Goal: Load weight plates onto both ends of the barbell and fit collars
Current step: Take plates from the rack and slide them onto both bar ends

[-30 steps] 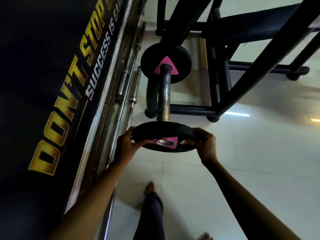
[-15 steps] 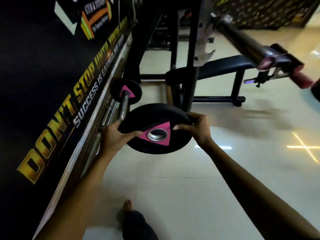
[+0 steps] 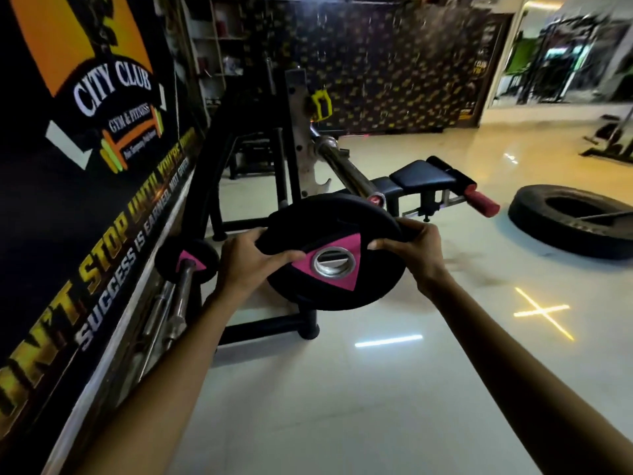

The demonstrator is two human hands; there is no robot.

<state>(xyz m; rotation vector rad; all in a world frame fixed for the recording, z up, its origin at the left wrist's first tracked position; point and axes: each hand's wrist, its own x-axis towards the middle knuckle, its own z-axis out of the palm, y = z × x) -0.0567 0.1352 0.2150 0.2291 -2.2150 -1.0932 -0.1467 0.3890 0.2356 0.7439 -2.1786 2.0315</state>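
Plate [image 3: 342, 221] sits mid-scene betw. both hands: left hand [image 3: 253, 258] grips its left rim, right hand [image 3: 407, 245] its right rim, fingers curled round. Hole faces the camera, tilted. Barbell [image 3: 344, 168] lies just beyond plate's far edge, long axis far-left to near-right off the rack [image 3: 298, 132], free end pointing nearward; right hand nearer. Hole prob. needs lining up w/ that end.

Both hands — left hand [image 3: 251, 257], right hand [image 3: 409, 245] — grip a black-and-pink weight plate [image 3: 334, 255] just before the barbell [image 3: 349, 174] sleeve's end, beside a bench [image 3: 416, 180].
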